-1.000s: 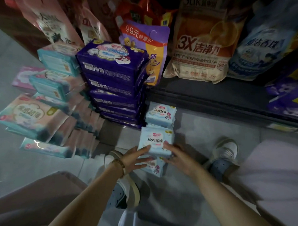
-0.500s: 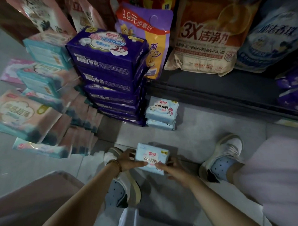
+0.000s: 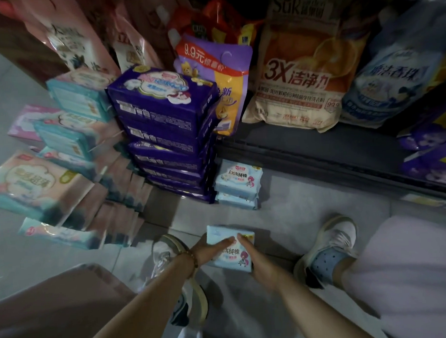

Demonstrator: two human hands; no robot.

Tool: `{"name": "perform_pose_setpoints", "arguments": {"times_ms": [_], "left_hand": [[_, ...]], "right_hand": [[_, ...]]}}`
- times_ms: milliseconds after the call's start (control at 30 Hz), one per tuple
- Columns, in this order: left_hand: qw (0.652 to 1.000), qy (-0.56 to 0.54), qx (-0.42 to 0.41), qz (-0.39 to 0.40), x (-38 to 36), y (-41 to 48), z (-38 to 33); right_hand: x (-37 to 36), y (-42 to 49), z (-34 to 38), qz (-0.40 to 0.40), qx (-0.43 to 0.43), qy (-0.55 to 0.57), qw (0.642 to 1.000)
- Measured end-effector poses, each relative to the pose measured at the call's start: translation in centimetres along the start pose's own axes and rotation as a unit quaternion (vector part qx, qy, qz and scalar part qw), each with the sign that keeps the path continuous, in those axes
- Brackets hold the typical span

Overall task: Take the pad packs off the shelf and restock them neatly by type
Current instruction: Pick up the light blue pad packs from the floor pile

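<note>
Across the lower half, grey tiled floor (image 3: 294, 212), serving as sorting ground. From twelve to three o'clock, dark low shelf (image 3: 317, 153), loaded with bags: beige laundry-powder bag with orange print (image 3: 297, 72) at one o'clock, blue-and-white bag (image 3: 390, 74) at two, purple pouch (image 3: 213, 65) at twelve, all leaning back, likely to stay upright. At eleven o'clock, tall stack of dark purple rectangular pad packs (image 3: 165, 135), laid flat one on another, one type to one pile. At nine o'clock, looser heap of teal-and-pink soft pad packs (image 3: 69, 138), some flat, some slid askew, seemingly not yet tidied. Just beside the purple stack's foot on its right, two pale blue plastic-wrapped pad packs (image 3: 239, 183) stacked flat on the floor, apparently the start of a pile for that type. At six o'clock, apart from that pair, third pale blue pad pack (image 3: 231, 257), face up; lifted or resting on the floor, hard to tell. Round its left edge, left hand (image 3: 209, 247); round its right edge and lower corner, right hand (image 3: 260, 263); fingers (image 3: 228, 242) of both curled over the face, a two-sided grip, probably to keep the soft pack level and square. On the left wrist, brown bead bracelet (image 3: 191, 258)
</note>
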State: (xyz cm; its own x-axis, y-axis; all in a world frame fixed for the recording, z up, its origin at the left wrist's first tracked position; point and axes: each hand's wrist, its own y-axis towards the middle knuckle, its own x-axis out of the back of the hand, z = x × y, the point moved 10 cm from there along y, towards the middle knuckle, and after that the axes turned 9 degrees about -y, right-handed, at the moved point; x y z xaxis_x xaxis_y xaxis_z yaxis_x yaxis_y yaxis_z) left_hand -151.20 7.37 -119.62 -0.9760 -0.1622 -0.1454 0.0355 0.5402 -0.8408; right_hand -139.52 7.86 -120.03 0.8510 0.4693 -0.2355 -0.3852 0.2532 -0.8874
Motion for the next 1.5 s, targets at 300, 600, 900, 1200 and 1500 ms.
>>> {"name": "perform_pose_setpoints", "arguments": {"times_ms": [300,600,900,1200,1500], "left_hand": [[0.963,0.110,-0.244,0.031,-4.5,-11.9,-16.8],[0.830,0.188,-0.525,-0.009,-11.2,-29.1,-31.9],[0.722,0.142,-0.677,0.023,-15.9,-42.0,-43.1],[0.678,0.107,-0.726,0.027,-17.8,-41.0,-58.9],[0.732,0.131,-0.668,0.025,-18.8,-29.9,-70.4]], "right_hand": [[1.0,-12.6,14.4,-0.065,0.243,-0.102,0.962],[1.1,-32.8,24.8,-0.131,0.490,-0.072,0.859],[0.2,-48.7,35.5,-0.178,0.649,-0.184,0.717],[1.9,-55.9,50.2,-0.268,0.682,-0.322,0.599],[8.8,-48.6,62.6,-0.339,0.574,-0.322,0.672]]}}
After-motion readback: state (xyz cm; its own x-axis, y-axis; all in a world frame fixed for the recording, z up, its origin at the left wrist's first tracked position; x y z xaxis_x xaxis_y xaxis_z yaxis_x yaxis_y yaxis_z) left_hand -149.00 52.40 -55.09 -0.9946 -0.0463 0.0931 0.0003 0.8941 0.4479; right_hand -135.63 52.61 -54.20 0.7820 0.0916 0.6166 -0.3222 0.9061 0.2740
